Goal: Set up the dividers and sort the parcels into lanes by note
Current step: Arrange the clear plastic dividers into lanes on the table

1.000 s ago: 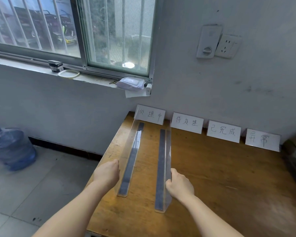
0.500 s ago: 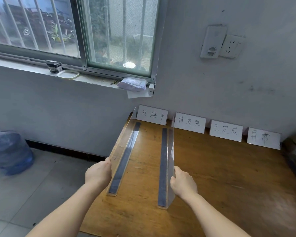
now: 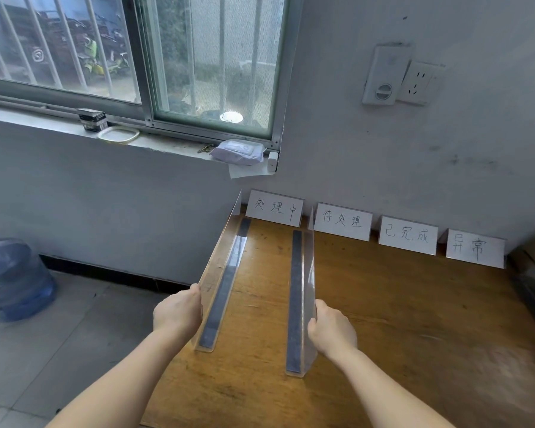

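Farther left than a second ago: left divider, upright wall now along the left edge of the table. Right divider about where it was.

Count: two clear L-shaped dividers, one dark strip on each base; four note cards; two hands.

Left hand at the near end of left divider, fingers curled over the upright wall, pinching it. Right hand likewise on right divider, fingers wrapped round its wall. Bases fully down on the wood or not: cannot tell.

Far ends: left divider just left of first card; right divider between first card and second card. Third card and fourth card further right, all four in a row against the wall.

Room: one bare lane between the dividers; wide bare wood right of right divider, as far as a dark object at the right edge. Left of left divider, only the drop to the floor.

Around: water bottle on the floor, well apart; wipes pack on the sill; wall socket.
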{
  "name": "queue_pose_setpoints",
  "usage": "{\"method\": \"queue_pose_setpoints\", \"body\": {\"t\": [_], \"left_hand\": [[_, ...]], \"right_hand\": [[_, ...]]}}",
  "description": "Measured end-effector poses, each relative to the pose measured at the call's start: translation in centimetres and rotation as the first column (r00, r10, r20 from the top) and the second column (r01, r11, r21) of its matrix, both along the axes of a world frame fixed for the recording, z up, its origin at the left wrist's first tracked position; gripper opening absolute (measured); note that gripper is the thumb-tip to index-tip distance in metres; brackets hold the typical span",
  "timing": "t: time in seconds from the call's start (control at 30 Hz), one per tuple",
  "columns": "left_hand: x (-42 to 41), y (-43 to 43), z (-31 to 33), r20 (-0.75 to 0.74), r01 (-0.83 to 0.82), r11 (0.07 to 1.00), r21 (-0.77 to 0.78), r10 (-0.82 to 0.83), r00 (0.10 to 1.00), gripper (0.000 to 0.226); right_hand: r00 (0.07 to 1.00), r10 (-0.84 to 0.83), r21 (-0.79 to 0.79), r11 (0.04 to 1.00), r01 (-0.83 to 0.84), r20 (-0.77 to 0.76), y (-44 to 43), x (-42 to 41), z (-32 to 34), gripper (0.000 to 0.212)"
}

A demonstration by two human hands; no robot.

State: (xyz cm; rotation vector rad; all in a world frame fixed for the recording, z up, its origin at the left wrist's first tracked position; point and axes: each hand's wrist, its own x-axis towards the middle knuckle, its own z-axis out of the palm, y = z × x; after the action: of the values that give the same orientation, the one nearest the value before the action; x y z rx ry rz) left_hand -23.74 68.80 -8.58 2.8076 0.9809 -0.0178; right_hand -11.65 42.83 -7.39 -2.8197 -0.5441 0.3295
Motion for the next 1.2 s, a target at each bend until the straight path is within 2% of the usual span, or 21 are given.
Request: {"method": "queue_pose_setpoints", "body": {"t": [0.33,0.47,0.57,0.7,0.83,1.2], "left_hand": [[-0.16,0.39,0.16,-0.016,0.053,0.998,0.024,-0.052,0.998,0.010],[-0.29,0.38,0.67,-0.001,0.060,0.998,0.023,-0.060,0.998,0.013],[-0.36,0.41,0.87,0.007,0.049,0.999,0.015,-0.049,0.999,0.011],[-0.22,0.43,0.78,-0.020,0.048,0.999,0.011,-0.048,0.999,0.006],[-0.07,0.38,0.66,-0.024,0.048,0.999,0.013,-0.048,0.999,0.011],[-0.15,0.64,0.60,-0.026,0.049,0.999,0.019,-0.048,0.999,0.008]], "right_hand": [[0.999,-0.018,-0.034,0.999,0.019,0.044,0.50,-0.12,0.24,0.025],[0.999,-0.002,-0.032,0.999,0.004,0.040,0.70,-0.41,0.20,0.040],[1.000,-0.010,-0.018,1.000,0.010,-0.007,0.70,-0.44,0.24,0.037],[1.000,-0.017,-0.008,1.000,0.017,-0.022,0.59,-0.51,0.41,0.045],[1.000,-0.016,-0.024,1.000,0.015,-0.018,0.62,-0.59,0.57,0.042],[1.000,-0.031,-0.078,0.996,0.031,0.000,0.76,-0.58,0.62,0.038]]}}
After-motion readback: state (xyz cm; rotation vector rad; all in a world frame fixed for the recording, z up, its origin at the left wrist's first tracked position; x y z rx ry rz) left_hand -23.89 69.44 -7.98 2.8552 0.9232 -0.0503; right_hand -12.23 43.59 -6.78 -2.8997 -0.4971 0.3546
